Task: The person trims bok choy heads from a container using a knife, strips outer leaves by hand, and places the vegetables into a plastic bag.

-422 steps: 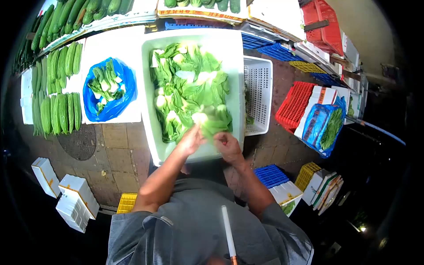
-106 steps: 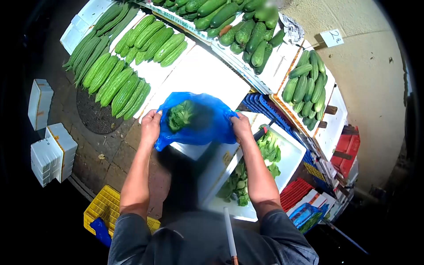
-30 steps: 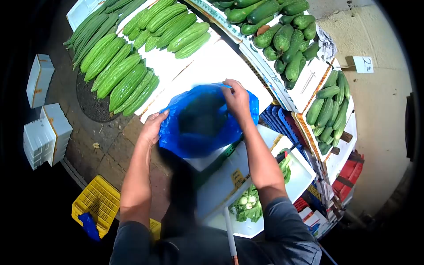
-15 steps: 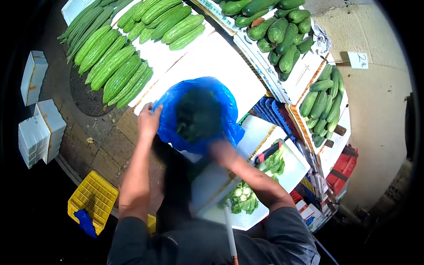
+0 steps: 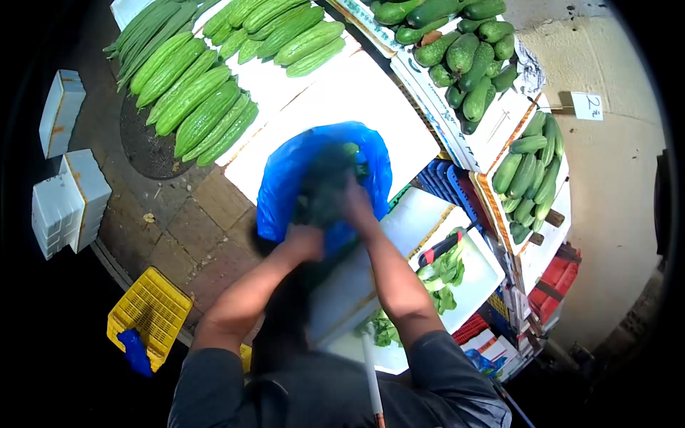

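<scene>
A blue plastic bag (image 5: 278, 171) stands with its mouth wide, and dark green leafy vegetables (image 5: 321, 185) fill its shadowed inside. My left hand (image 5: 305, 241) is at the near rim of the bag, against the greens; motion smears its fingers. Deeper in, on the bag's right side, my right hand (image 5: 357, 203) reaches among the greens. Its fingers are blurred and partly hidden, so what either hand grips does not show. To the right, leafy greens (image 5: 446, 271) with pale stems lie in a white foam box (image 5: 478, 274), near a red-and-black handle (image 5: 435, 251).
Bitter gourds (image 5: 207, 118) and long green beans (image 5: 146, 39) lie on the white board (image 5: 357, 93) ahead. Green gourds (image 5: 474, 60) and cucumbers (image 5: 531, 171) fill boxes at the right, by a price card (image 5: 587, 105). Yellow crate (image 5: 153, 307) and foam boxes (image 5: 68, 203) stand left.
My left hand has let go of the bag's left rim and moved right and down to its near side. My right hand has gone from the near rim up into the bag.
</scene>
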A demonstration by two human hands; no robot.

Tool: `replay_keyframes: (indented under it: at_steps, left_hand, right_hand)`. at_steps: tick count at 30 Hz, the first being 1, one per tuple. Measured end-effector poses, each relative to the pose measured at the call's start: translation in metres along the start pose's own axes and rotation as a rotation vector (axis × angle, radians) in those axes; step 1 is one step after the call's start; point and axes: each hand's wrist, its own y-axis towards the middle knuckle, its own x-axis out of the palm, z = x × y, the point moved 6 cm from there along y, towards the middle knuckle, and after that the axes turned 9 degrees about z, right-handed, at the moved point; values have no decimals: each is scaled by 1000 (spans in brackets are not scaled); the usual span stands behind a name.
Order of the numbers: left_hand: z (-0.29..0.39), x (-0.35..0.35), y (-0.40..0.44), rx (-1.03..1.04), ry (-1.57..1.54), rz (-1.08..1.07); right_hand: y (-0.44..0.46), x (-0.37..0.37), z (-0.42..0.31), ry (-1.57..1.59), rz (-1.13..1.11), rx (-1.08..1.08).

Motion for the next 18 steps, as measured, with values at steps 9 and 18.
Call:
replay_keyframes:
  at_steps: [9,18]
  left_hand:
    - [-52,-22,27,-294,-959,379]
    - [-81,-14,26,-520,-1827,766]
  right_hand:
    - [16,-18,-2,-98,8,135]
    - [51,-38,1,-107,73,47]
